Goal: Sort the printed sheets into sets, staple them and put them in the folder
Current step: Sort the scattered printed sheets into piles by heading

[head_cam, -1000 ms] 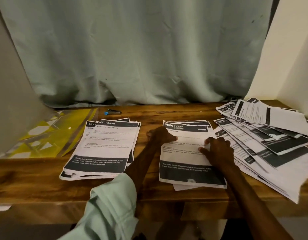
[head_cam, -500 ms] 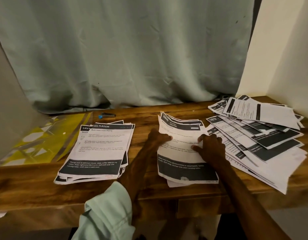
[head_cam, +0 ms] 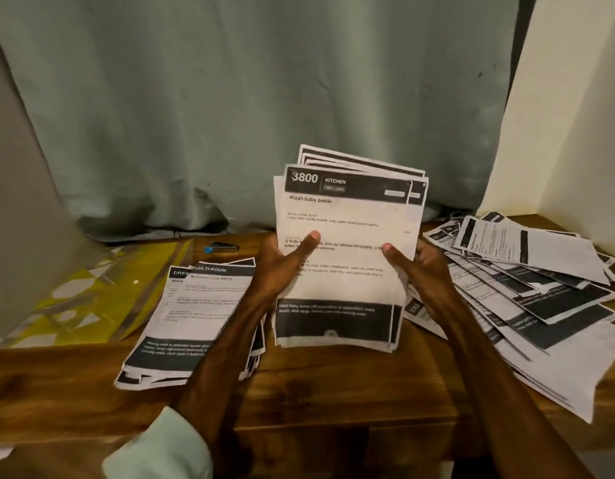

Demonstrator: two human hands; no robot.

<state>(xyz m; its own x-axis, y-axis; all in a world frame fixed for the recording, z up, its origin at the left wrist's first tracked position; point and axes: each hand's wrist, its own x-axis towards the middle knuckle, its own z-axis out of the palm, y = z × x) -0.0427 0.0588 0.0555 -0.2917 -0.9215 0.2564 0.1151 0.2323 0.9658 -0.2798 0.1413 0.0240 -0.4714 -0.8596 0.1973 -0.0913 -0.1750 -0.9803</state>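
I take this for a corner of a home; a pale green curtain (head_cam: 230,98) hangs beyond the fingers (head_cam: 426,258); a wooden table (head_cam: 333,392) lies under them; a cream wall (head_cam: 558,115) stands to their right.

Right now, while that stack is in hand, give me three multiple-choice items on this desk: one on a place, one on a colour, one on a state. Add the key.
1. Where does the blue-tipped tool lie?
A) on the fanned sheets at the right
B) at the back of the table, near the curtain
C) on the left pile

2. What colour is the folder?
A) red
B) green
C) yellow

3. How is the 3800 KITCHEN stack?
A) flat on the table
B) inside the folder
C) held upright by the left grip and right grip

Key:
1 B: it sits on bare wood by the curtain's hem.
2 C: yellow plastic shows at the table's left end.
3 C: both grips clasp its sides, with its header facing the camera.
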